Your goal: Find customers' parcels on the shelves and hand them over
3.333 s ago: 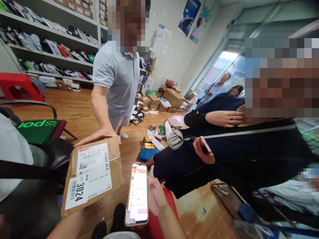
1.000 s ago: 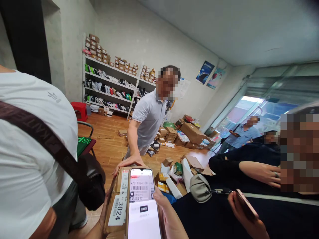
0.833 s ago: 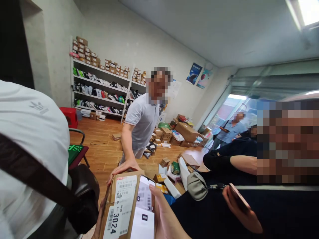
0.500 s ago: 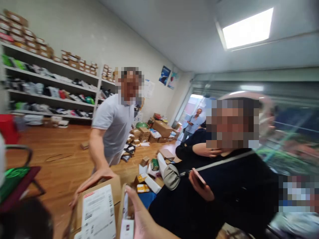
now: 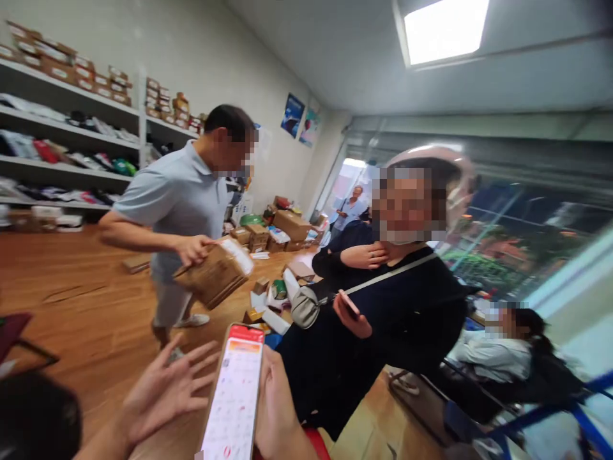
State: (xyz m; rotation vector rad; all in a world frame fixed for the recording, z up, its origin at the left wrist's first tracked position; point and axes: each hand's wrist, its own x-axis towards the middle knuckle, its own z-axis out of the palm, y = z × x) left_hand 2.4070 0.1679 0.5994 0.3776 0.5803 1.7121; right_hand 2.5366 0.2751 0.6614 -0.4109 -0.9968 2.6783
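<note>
My right hand [image 5: 278,399] is wrapped round a smartphone [image 5: 232,396] held upright, its lit screen facing me with a red band at the top and rows of small icons. Left of the phone, my left hand [image 5: 172,386] is held out with fingers spread and nothing in it. Beyond it a person in a light blue polo shirt [image 5: 177,185] grips a brown cardboard box [image 5: 215,271] with a white label, tilted. That box is apart from both my hands.
Close on the right stands a person in dark clothes [image 5: 364,345] with a grey bag [image 5: 305,306] and a phone. Parcels [image 5: 292,227] lie on the floor behind. White shelves [image 5: 71,160] line the left wall. Another person sits [image 5: 498,351] at the right by a blue metal frame [image 5: 541,412].
The box has gone from just in front of me to the person in the polo shirt, who has turned sideways with it. My phone's screen now faces me, and my left hand has come into view.
</note>
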